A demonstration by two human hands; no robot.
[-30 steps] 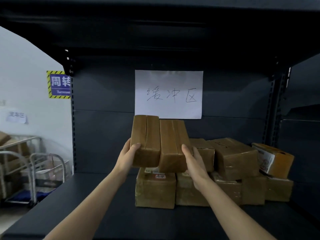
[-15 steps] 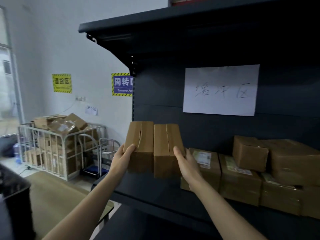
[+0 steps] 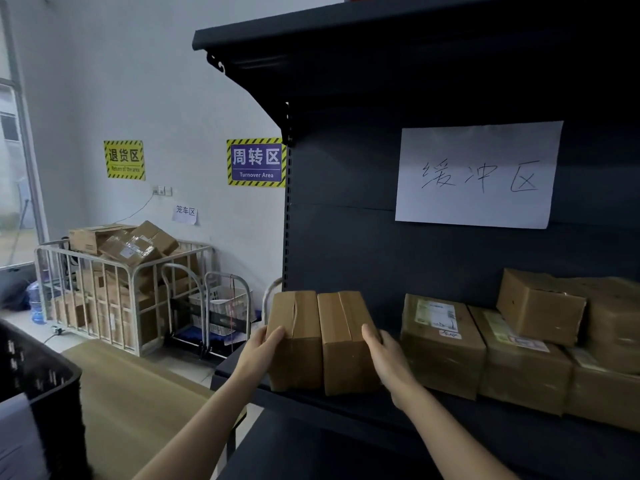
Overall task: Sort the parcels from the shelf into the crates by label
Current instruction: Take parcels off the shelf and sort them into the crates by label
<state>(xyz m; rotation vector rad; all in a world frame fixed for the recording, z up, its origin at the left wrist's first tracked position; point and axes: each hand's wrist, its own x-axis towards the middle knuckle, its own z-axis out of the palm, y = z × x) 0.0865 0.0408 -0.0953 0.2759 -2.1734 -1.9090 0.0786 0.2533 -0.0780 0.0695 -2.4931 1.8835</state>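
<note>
parcels [image 3: 322,341] left the pile [image 3: 443,344], now at the shelf [image 3: 346,405] left edge; left hand [image 3: 258,351] and right hand [image 3: 388,358] fingers hold them, crate [image 3: 45,379] next.

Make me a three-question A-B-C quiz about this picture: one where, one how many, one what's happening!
1. Where is the white paper? A) shelf back panel B) floor C) ceiling
2. How many parcels are being held? A) one B) two C) four
3. How do the left hand and right hand hold them? A) side by side B) stacked C) by a string

Answers: A, it hangs on the dark panel; B, left parcel and right parcel; A, one hand grips each outer side.
</note>
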